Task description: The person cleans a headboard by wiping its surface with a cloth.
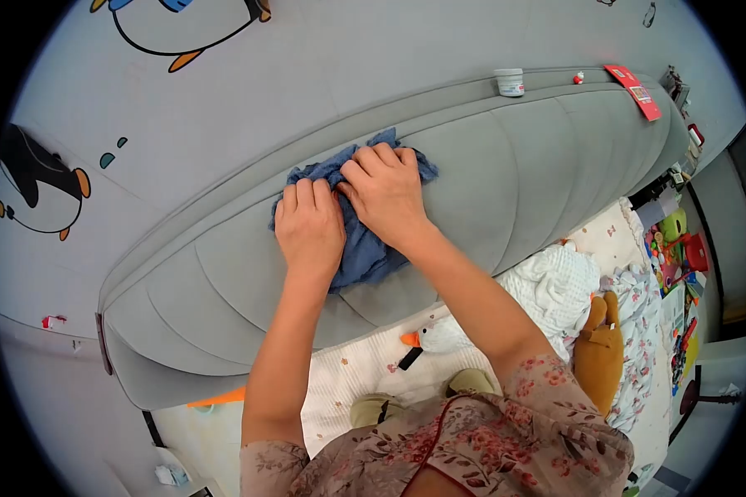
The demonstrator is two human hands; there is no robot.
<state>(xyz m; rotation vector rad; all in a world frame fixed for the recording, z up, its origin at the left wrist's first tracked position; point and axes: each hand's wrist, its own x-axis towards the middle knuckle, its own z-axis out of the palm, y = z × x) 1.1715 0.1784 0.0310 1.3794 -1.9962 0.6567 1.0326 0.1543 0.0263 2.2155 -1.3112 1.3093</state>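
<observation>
A crumpled blue cloth (365,253) lies against the upper part of a grey padded headboard (472,182). My left hand (311,224) has its fingers curled over the cloth's left side. Close beside it, my right hand (387,190) grips the cloth's upper right part, fingers bent and knuckles up. The two hands almost touch at the thumbs. Loose folds of cloth hang below and between them, and the fingertips are hidden in the fabric.
On the headboard's top ledge stand a white jar (510,82), a small red-and-white figure (578,78) and a red card (634,92). The bed (340,389) below holds a white goose plush (448,335), a brown plush toy (598,364) and a white blanket (551,286). Toys (680,248) crowd the right.
</observation>
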